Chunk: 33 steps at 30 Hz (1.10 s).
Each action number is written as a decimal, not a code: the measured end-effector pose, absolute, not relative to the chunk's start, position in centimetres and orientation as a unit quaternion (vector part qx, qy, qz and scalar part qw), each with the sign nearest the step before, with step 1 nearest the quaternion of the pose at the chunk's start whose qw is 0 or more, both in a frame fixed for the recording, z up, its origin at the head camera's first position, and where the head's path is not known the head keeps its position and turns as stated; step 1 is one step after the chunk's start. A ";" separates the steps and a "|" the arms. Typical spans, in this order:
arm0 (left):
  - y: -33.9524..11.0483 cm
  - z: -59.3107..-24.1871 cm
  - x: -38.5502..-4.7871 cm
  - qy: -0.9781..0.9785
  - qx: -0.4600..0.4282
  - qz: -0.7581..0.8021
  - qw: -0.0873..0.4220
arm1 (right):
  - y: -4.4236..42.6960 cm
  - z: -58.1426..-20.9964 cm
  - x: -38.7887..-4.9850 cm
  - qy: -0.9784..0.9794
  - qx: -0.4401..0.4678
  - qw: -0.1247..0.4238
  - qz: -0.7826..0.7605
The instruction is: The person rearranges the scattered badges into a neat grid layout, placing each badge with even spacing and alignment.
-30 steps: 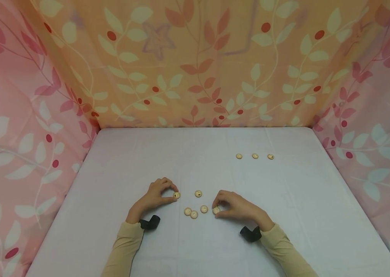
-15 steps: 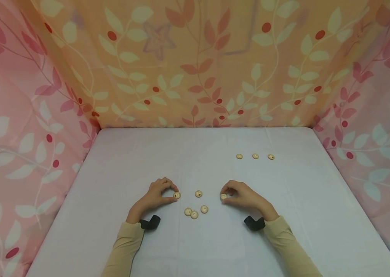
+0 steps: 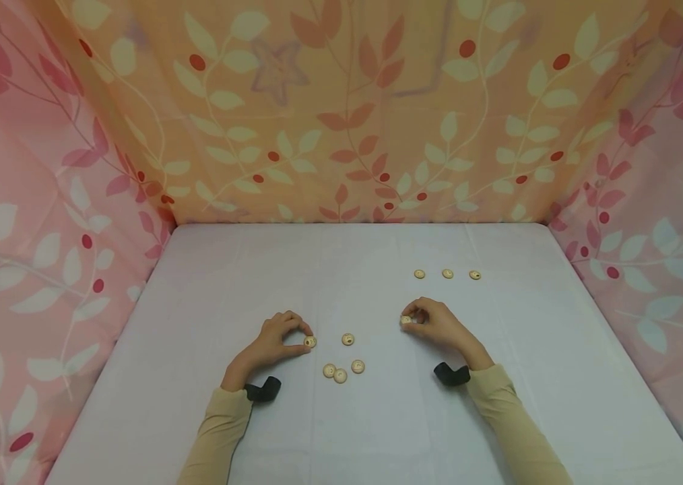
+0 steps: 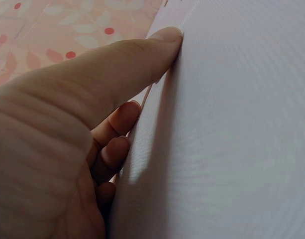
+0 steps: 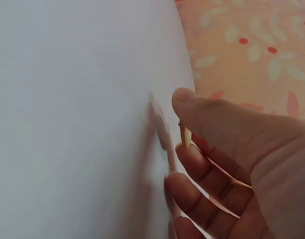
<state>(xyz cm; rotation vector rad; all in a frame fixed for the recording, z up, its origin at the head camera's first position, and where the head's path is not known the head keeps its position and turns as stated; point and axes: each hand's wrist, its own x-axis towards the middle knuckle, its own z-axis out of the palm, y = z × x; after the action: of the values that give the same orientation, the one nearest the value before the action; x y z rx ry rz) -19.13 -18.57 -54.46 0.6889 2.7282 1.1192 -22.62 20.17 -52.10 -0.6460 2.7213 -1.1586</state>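
My left hand (image 3: 273,342) pinches a small round wooden disc (image 3: 310,342) with a dark mark, at the table surface; in the left wrist view my thumb (image 4: 127,64) hides that disc. Held between thumb and finger of my right hand (image 3: 438,325) is another pale wooden disc (image 3: 406,320). The right wrist view shows this held disc (image 5: 185,135) edge-on, raised off the cloth with a shadow beside it. Between the hands lie a single disc (image 3: 348,339), a lower disc (image 3: 358,366), and two touching discs, the left one (image 3: 329,370) and the right one (image 3: 340,376).
Three discs stand in a spaced row at the back right: a left disc (image 3: 419,274), a middle disc (image 3: 447,273) and a right disc (image 3: 475,275). White cloth covers the table (image 3: 244,269). Leaf-patterned curtains (image 3: 341,121) enclose its back and both sides.
My right hand has carried its disc away from the loose discs, rightward and toward the back row. The left hand has stayed in place with its disc.
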 end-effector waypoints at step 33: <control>-18.6 -54.8 -19.1 0.898 0.245 0.364 0.036 | 22.3 -52.1 -26.8 0.925 -0.097 -0.001 -0.368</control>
<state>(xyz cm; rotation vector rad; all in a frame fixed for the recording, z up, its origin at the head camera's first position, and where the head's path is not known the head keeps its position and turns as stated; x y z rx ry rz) -19.15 -18.57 -54.83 0.7530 2.7579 1.1189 -26.84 22.35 -52.15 -0.3064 2.9078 -1.1570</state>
